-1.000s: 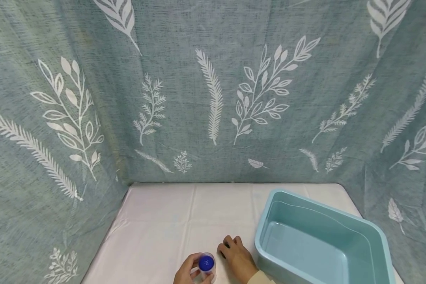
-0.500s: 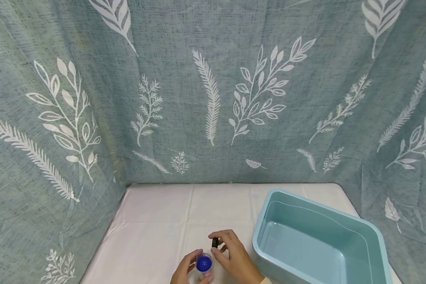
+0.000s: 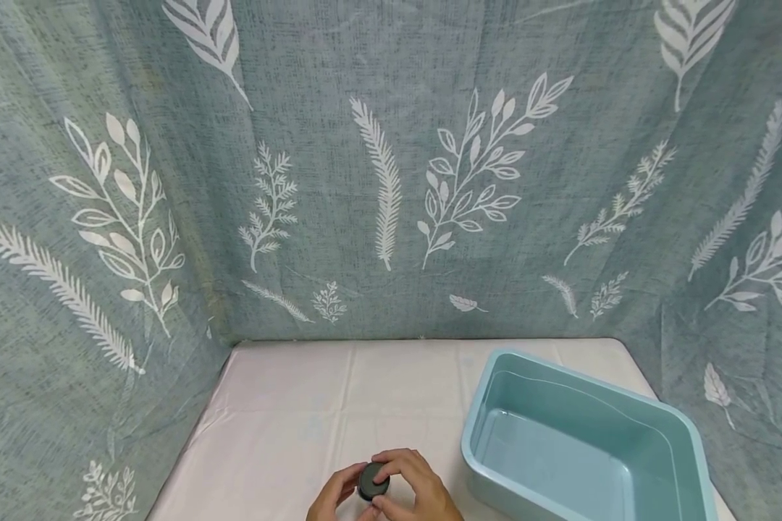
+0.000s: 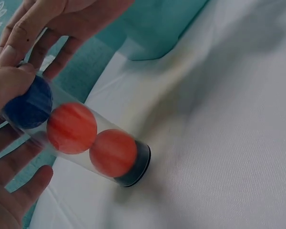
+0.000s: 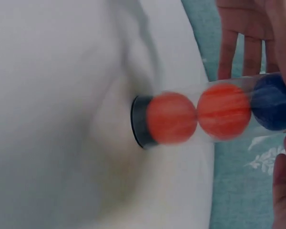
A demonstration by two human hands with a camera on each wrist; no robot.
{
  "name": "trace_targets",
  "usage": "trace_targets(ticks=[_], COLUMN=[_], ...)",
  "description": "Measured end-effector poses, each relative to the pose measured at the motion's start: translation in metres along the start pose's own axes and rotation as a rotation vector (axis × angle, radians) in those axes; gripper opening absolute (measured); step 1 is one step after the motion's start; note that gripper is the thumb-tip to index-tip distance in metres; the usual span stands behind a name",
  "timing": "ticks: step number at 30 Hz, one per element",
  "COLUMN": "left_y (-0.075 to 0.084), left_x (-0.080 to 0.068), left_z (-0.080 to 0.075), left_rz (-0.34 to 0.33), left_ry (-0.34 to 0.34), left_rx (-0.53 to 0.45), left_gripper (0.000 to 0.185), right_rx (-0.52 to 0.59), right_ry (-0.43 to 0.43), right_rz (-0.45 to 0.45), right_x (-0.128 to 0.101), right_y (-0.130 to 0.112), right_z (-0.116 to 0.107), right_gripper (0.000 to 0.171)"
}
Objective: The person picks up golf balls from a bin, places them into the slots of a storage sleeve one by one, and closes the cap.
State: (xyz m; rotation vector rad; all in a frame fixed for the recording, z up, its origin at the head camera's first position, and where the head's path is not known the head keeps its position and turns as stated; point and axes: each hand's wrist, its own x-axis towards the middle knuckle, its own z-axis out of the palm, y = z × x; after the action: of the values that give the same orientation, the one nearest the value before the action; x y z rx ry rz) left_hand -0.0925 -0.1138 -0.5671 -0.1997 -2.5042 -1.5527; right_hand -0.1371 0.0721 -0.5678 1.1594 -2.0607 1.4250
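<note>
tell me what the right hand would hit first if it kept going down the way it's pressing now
The black cap is already under the right hand. Straight below sits the clear tube, blue ball topmost. Depth is unclear.

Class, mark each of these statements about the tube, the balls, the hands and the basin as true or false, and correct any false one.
1. The clear tube holds three balls. True.
2. All the balls are orange. False: two are orange, and the blue ball is nearest the hands.
3. The right hand sets a black cap on the tube's top. True.
4. The blue basin holds a ball. False: no ball shows in it.
</note>
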Motion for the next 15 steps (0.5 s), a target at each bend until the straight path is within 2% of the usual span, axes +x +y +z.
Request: trace_targets(ticks=[5,8,11,13,15], left_y=[-0.003,-0.005,-0.006,-0.004,0.0], left_x=[0.003,0.004,0.005,0.007,0.009], left_z=[-0.003,-0.006,-0.008,-0.008,-0.007], left_rz=[0.026,0.042,0.038,-0.006,-0.085], left_ry=[-0.045,-0.1,-0.139,-0.131,-0.113], left_rx=[0.003,-0.076,-0.152,-0.188,-0.216], left_gripper=[0.049,0.05,0.04,0.034,0.031], right_rx=[-0.002,-0.013,-0.068,-0.134,-0.22], right_ry=[-0.005,0.013,0.048,0.077,0.11], right_rz=[-0.03,-0.048,-0.104,-0.177,-0.256], right_x=[-0.002,-0.003,-0.006,-0.008,-0.009], right_y=[0.003,0.007,0.013,0.017,0.02], right_z=[0.005,0.008,0.013,0.017,0.02], right_gripper=[0.04,0.036,0.027,0.022,0.022])
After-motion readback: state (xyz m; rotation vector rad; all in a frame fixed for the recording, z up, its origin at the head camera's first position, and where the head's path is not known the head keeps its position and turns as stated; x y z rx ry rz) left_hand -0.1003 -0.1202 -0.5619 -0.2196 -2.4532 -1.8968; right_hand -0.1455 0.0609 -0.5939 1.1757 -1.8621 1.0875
